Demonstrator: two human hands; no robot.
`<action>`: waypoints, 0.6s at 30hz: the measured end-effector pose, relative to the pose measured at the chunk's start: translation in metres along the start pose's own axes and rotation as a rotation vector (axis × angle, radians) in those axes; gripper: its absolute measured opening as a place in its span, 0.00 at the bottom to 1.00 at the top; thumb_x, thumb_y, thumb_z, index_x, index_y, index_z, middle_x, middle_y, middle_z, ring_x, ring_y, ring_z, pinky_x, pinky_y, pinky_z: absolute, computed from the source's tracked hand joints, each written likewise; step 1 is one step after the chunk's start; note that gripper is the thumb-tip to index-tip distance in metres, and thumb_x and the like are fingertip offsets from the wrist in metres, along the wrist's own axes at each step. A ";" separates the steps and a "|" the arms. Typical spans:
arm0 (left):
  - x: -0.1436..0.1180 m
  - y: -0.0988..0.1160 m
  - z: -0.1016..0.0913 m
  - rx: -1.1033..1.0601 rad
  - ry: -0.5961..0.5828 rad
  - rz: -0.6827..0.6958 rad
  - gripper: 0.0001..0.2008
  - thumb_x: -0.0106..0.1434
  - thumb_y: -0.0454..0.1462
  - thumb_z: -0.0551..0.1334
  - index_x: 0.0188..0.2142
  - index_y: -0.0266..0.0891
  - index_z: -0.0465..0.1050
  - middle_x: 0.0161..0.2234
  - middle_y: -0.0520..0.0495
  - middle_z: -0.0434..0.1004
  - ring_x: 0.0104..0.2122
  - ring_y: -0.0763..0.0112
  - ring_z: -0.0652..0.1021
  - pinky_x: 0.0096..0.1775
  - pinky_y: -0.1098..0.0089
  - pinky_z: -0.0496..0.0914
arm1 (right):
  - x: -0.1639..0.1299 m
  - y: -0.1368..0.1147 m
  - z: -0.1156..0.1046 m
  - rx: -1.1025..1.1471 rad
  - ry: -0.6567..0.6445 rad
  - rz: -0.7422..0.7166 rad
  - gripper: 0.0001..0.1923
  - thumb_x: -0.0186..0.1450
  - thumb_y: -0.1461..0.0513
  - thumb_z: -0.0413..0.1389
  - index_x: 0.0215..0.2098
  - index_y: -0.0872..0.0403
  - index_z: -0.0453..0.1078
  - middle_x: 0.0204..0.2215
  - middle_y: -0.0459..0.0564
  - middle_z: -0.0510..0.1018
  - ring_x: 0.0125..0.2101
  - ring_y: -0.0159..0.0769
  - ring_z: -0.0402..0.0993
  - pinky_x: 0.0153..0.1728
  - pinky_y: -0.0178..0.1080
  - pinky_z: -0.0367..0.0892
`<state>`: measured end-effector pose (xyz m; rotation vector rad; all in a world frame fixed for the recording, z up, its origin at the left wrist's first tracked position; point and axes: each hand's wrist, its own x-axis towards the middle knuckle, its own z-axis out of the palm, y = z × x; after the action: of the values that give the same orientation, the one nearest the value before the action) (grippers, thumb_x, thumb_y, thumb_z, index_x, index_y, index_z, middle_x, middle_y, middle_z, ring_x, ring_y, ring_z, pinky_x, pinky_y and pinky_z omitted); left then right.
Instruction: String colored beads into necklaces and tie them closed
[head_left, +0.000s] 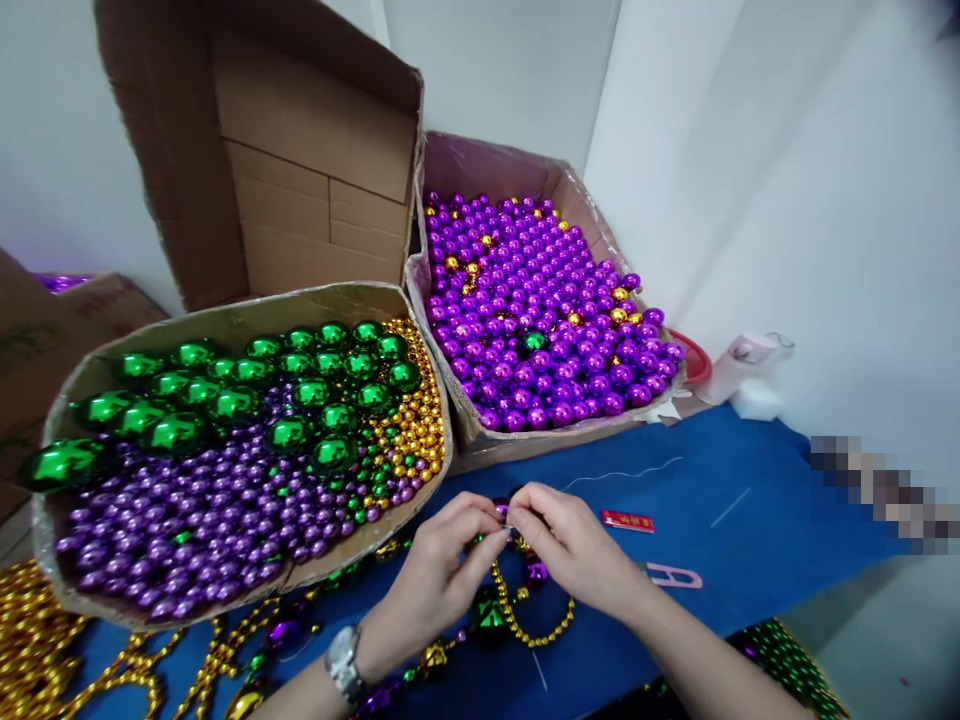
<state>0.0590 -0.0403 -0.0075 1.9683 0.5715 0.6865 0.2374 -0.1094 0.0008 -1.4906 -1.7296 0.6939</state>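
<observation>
My left hand (450, 550), with a watch (345, 664) on the wrist, is closed in a pinch over the blue cloth. Fingertip to fingertip with it, my right hand (566, 540) is closed too. They meet on a bead strand, whose exact gripped part is hidden by the fingers. Below hangs a loop of small gold beads (541, 640). A purple bead (537, 571) shows under the right hand, and a large green bead (487, 612) lies between the wrists. Further strung beads, including a gold one (433, 656), trail off past my left wrist.
Left stands a box of green balls (176, 432) and small purple beads (217, 510); behind, a box of purple balls (555, 290). On the blue cloth (757, 470) lie pink thread snips (675, 575), a red packet (628, 521) and loose thread (626, 474). Gold bead strands (37, 640) heap lower left.
</observation>
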 end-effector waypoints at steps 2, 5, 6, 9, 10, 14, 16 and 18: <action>-0.002 -0.001 -0.009 -0.273 -0.005 -0.152 0.08 0.62 0.35 0.58 0.27 0.37 0.71 0.40 0.44 0.71 0.38 0.67 0.72 0.41 0.68 0.65 | -0.004 0.006 -0.011 -0.058 -0.018 -0.021 0.07 0.69 0.61 0.49 0.35 0.52 0.67 0.31 0.44 0.70 0.33 0.31 0.67 0.35 0.34 0.59; -0.006 -0.006 -0.017 -0.731 0.050 -0.297 0.10 0.62 0.34 0.57 0.24 0.36 0.69 0.48 0.41 0.71 0.46 0.62 0.70 0.45 0.65 0.64 | -0.014 0.022 -0.019 0.014 0.006 0.054 0.11 0.68 0.59 0.49 0.29 0.53 0.68 0.30 0.46 0.69 0.32 0.33 0.66 0.35 0.36 0.60; -0.006 -0.008 -0.017 -0.857 0.069 -0.317 0.10 0.62 0.33 0.57 0.24 0.36 0.68 0.50 0.40 0.71 0.49 0.60 0.69 0.46 0.63 0.64 | -0.017 0.028 -0.017 0.146 0.028 0.104 0.13 0.68 0.58 0.49 0.28 0.53 0.67 0.31 0.47 0.69 0.31 0.33 0.66 0.33 0.36 0.61; -0.004 -0.011 -0.007 -1.147 0.089 -0.312 0.10 0.61 0.33 0.57 0.23 0.36 0.67 0.52 0.37 0.70 0.54 0.55 0.65 0.43 0.62 0.66 | -0.021 0.036 0.002 0.802 0.127 0.244 0.12 0.67 0.55 0.48 0.30 0.53 0.64 0.43 0.51 0.69 0.33 0.33 0.69 0.26 0.33 0.62; -0.002 -0.011 -0.002 -1.220 0.091 -0.305 0.09 0.61 0.34 0.57 0.24 0.36 0.67 0.51 0.37 0.70 0.54 0.55 0.65 0.41 0.63 0.67 | -0.021 0.036 0.010 1.015 0.168 0.267 0.12 0.67 0.54 0.48 0.30 0.52 0.62 0.47 0.52 0.68 0.36 0.35 0.70 0.25 0.33 0.62; 0.007 -0.006 0.015 -1.375 0.124 -0.295 0.09 0.62 0.36 0.57 0.26 0.37 0.65 0.33 0.45 0.74 0.41 0.62 0.73 0.32 0.69 0.67 | -0.012 0.025 0.033 1.434 0.324 0.285 0.16 0.64 0.52 0.51 0.25 0.51 0.54 0.37 0.50 0.72 0.43 0.41 0.69 0.27 0.34 0.64; 0.011 -0.003 0.019 -1.362 0.133 -0.301 0.09 0.63 0.36 0.57 0.26 0.37 0.64 0.25 0.51 0.68 0.31 0.69 0.73 0.28 0.72 0.64 | -0.008 0.020 0.033 1.470 0.353 0.268 0.15 0.64 0.52 0.51 0.26 0.50 0.54 0.25 0.44 0.66 0.36 0.37 0.69 0.27 0.33 0.64; 0.013 -0.001 0.019 -1.308 0.140 -0.316 0.10 0.64 0.36 0.57 0.26 0.37 0.62 0.21 0.54 0.61 0.24 0.75 0.69 0.24 0.75 0.60 | -0.007 0.016 0.030 1.457 0.329 0.241 0.15 0.65 0.54 0.50 0.26 0.50 0.53 0.19 0.40 0.56 0.26 0.31 0.64 0.24 0.31 0.60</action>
<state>0.0811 -0.0437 -0.0135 0.6038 0.3342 0.7149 0.2228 -0.1117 -0.0308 -0.6463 -0.4253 1.3149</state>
